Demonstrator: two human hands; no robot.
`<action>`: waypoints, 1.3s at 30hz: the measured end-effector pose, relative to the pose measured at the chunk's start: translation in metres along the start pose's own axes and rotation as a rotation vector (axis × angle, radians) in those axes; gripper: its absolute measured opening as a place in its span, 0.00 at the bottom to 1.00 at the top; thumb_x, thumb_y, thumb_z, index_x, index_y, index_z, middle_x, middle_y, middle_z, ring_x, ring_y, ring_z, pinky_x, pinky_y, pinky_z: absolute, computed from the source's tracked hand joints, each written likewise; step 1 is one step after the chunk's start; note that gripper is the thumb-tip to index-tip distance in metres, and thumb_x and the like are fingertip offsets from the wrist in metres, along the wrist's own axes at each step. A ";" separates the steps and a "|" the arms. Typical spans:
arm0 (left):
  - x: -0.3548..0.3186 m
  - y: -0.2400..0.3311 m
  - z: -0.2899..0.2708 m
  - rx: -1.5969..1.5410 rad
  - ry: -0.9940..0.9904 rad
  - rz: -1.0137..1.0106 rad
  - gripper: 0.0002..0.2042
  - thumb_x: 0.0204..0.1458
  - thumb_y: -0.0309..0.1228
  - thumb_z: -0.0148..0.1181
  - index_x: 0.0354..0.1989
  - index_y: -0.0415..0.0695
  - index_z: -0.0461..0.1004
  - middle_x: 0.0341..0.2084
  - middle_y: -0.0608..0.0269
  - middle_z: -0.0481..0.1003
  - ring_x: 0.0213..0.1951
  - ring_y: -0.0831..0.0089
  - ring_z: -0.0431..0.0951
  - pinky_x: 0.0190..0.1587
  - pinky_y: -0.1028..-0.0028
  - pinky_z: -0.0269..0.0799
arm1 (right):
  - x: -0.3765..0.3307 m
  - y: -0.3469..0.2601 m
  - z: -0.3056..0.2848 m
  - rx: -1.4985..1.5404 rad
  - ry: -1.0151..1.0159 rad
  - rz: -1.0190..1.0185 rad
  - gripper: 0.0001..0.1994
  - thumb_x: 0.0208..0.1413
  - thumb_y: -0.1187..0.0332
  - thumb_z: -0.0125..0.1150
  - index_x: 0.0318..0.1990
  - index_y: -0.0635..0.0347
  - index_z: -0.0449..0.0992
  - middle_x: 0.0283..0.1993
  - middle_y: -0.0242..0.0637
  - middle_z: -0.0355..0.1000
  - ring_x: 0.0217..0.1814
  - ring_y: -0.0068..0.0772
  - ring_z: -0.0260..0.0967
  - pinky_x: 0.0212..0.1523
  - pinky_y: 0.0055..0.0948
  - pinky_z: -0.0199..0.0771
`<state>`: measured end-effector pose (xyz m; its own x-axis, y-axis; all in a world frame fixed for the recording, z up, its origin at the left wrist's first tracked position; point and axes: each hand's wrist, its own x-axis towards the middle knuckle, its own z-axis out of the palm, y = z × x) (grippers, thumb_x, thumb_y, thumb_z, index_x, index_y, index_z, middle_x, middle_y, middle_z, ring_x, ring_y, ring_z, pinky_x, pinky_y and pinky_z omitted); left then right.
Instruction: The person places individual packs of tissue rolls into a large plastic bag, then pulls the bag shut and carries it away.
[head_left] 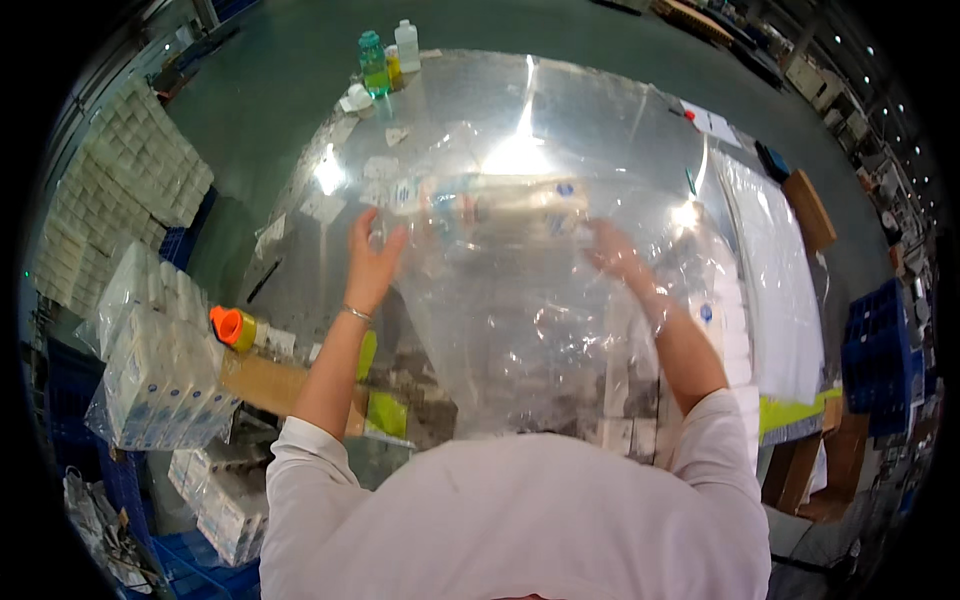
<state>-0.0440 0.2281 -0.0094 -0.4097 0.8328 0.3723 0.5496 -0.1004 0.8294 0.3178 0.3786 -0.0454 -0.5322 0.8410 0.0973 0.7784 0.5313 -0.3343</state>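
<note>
A large clear plastic bag [540, 300] is held up in front of me, spread over most of the view. My left hand [372, 255] grips its upper left edge, fingers raised. Inside or behind the plastic, my right hand [618, 255] presses near a row of white packs with blue marks [500, 200] at the bag's top. Both forearms come up from my white sleeves at the lower edge.
Wrapped bundles of white packs [160, 370] stand at the left, with an orange tape dispenser [232, 326] beside them. Bottles [385, 60] stand at the table's far end. Clear bags lie stacked [770, 270] at the right, near blue crates [880, 350].
</note>
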 end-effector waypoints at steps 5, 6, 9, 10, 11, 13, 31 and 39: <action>0.009 -0.095 0.024 -0.781 -0.048 -1.078 0.38 0.47 0.63 0.38 0.56 0.39 0.55 0.52 0.54 0.61 0.49 0.60 0.65 0.49 0.62 0.61 | 0.096 -0.051 0.034 0.004 0.082 -0.241 0.35 0.36 0.59 0.64 0.55 0.59 0.60 0.57 0.45 0.57 0.61 0.43 0.51 0.60 0.35 0.51; 0.008 -0.108 0.033 -0.932 -0.071 -1.057 0.39 0.47 0.63 0.38 0.56 0.39 0.56 0.51 0.54 0.62 0.49 0.61 0.65 0.50 0.61 0.62 | 0.112 -0.059 0.029 -0.016 0.042 -0.257 0.37 0.34 0.58 0.66 0.55 0.59 0.60 0.58 0.45 0.57 0.61 0.42 0.51 0.60 0.35 0.51; 0.020 -0.136 0.050 -1.275 -0.118 -0.967 0.38 0.47 0.62 0.39 0.54 0.38 0.59 0.48 0.55 0.65 0.48 0.62 0.67 0.50 0.62 0.62 | 0.137 -0.099 0.005 -0.331 -0.259 -0.271 0.44 0.30 0.56 0.67 0.58 0.60 0.55 0.59 0.46 0.55 0.63 0.43 0.47 0.61 0.39 0.48; 0.027 -0.142 0.055 -1.317 -0.134 -0.936 0.37 0.47 0.62 0.39 0.52 0.38 0.60 0.47 0.55 0.67 0.48 0.62 0.67 0.50 0.62 0.63 | 0.145 -0.098 0.014 -0.338 -0.278 -0.256 0.43 0.30 0.53 0.66 0.56 0.62 0.55 0.57 0.48 0.57 0.61 0.47 0.49 0.59 0.43 0.50; 0.035 -0.146 0.059 -1.359 -0.150 -0.904 0.36 0.48 0.61 0.40 0.51 0.38 0.62 0.46 0.55 0.68 0.47 0.62 0.68 0.49 0.62 0.63 | 0.150 -0.096 0.020 -0.302 -0.309 -0.271 0.41 0.30 0.53 0.66 0.55 0.62 0.57 0.55 0.49 0.58 0.60 0.47 0.50 0.57 0.42 0.51; 0.053 -0.160 0.066 -1.286 -0.196 -0.903 0.32 0.50 0.56 0.42 0.49 0.37 0.63 0.46 0.54 0.68 0.46 0.61 0.69 0.47 0.62 0.65 | 0.144 -0.099 0.031 -0.232 -0.306 -0.303 0.37 0.30 0.54 0.65 0.51 0.62 0.60 0.51 0.49 0.60 0.56 0.47 0.53 0.54 0.42 0.53; 0.070 -0.064 -0.022 0.304 -0.222 -0.024 0.18 0.46 0.28 0.55 0.46 0.45 0.62 0.38 0.59 0.70 0.39 0.65 0.71 0.41 0.69 0.67 | -0.003 -0.072 -0.022 0.486 -0.011 0.417 0.30 0.30 0.59 0.65 0.45 0.63 0.69 0.40 0.48 0.70 0.43 0.42 0.68 0.47 0.32 0.64; 0.068 -0.096 -0.048 0.581 0.020 0.055 0.29 0.42 0.39 0.60 0.52 0.42 0.60 0.51 0.51 0.62 0.53 0.56 0.62 0.54 0.63 0.56 | 0.033 -0.035 -0.001 0.285 -0.130 0.539 0.12 0.44 0.67 0.59 0.39 0.55 0.75 0.38 0.38 0.73 0.37 0.24 0.70 0.37 0.25 0.69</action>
<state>-0.1592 0.2682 -0.0438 -0.3796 0.8238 0.4211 0.8775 0.1763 0.4460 0.2728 0.3880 -0.0294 -0.1399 0.9543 -0.2641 0.8389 -0.0274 -0.5436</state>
